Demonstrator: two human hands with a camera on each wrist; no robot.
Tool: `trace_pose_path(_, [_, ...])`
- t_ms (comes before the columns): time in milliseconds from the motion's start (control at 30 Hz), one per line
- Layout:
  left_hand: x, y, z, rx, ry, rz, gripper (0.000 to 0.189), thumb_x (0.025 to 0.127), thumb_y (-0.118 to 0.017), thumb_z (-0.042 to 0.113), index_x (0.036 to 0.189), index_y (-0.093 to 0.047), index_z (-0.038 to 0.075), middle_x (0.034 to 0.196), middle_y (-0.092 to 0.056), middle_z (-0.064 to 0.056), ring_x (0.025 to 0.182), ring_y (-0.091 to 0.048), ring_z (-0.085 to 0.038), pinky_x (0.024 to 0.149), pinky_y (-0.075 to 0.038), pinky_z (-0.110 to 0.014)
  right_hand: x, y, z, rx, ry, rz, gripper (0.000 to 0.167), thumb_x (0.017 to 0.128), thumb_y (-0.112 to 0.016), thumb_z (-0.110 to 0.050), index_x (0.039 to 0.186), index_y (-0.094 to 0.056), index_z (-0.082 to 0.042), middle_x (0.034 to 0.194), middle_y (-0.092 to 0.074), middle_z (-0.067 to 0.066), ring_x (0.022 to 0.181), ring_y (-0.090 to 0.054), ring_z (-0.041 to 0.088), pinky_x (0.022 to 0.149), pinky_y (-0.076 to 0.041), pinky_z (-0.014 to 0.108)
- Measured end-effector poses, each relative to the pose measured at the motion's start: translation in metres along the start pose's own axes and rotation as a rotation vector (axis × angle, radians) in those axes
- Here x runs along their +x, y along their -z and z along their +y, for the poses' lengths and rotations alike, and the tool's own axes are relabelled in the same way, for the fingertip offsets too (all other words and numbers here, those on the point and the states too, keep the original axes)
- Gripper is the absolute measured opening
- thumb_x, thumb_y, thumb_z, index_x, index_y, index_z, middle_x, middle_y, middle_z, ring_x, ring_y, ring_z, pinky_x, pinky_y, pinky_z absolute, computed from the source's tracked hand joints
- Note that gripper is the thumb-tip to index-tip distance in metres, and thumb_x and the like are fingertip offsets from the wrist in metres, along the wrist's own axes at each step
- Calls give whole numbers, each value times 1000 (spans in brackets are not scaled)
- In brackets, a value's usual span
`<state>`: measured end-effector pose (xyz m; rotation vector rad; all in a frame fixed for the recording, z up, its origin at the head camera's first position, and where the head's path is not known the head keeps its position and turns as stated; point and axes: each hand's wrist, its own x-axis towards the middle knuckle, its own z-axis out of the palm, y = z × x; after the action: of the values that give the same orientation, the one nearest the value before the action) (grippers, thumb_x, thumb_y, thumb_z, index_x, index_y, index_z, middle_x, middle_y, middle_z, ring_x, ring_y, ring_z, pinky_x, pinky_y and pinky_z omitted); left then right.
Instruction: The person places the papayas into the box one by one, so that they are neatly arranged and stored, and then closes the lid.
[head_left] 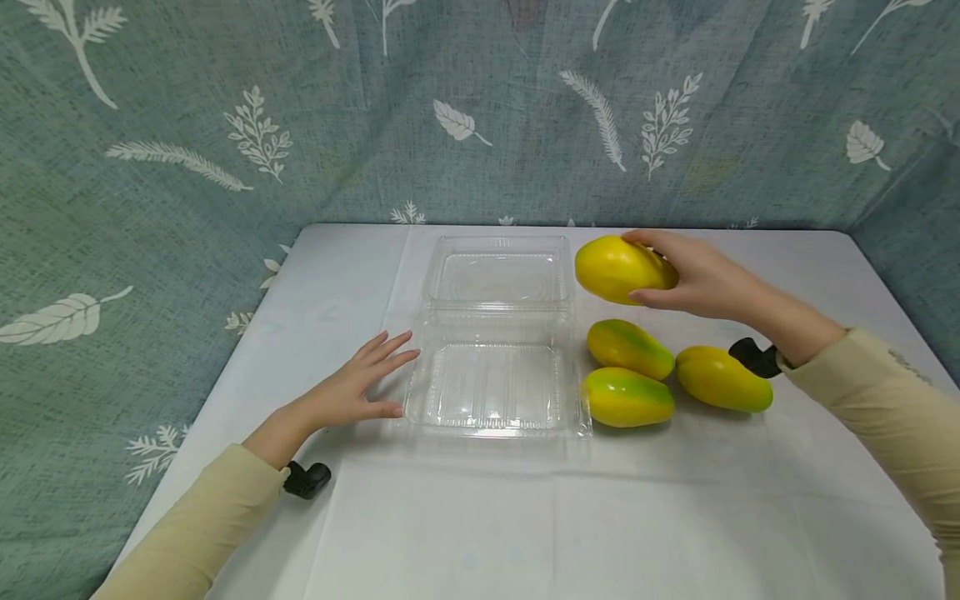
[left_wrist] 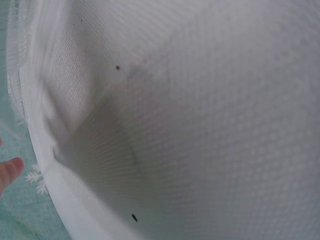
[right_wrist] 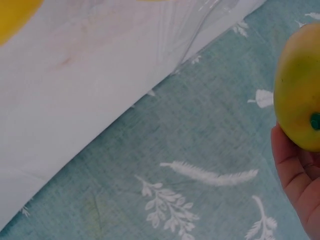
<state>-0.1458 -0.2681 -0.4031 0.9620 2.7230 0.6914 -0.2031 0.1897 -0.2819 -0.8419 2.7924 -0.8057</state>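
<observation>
left hand (head_left: 351,390): splayed way out, empty, 8 o'clock off clear box (head_left: 495,337) | right hand (head_left: 693,275): curled round yellow fruit (head_left: 617,268), 2 o'clock

Table (head_left: 480,517): on it we find the container, its lid (head_left: 498,279) behind its tray (head_left: 495,383).
Left hand (head_left: 352,387): we see it just left of the tray.
Right hand (head_left: 693,277): we place it right of the lid, around the held fruit (head_left: 617,268).
Paired fruits (head_left: 628,397): one behind the other, right of the tray.
Single fruit (head_left: 722,379): right of those two.
Cloth (head_left: 525,108): behind the table.
</observation>
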Motion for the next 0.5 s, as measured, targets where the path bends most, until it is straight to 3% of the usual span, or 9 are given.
trace_pose_path(500, [0, 0, 0, -13, 0, 1, 78, 78, -70, 35, 144, -31, 20, 153, -14, -3, 137, -6, -44, 101, -17, -65, 14, -12, -10, -1, 46, -20, 63, 82, -68, -20, 136, -38, -6, 121, -53, 10, 92, -50, 22, 82, -42, 40])
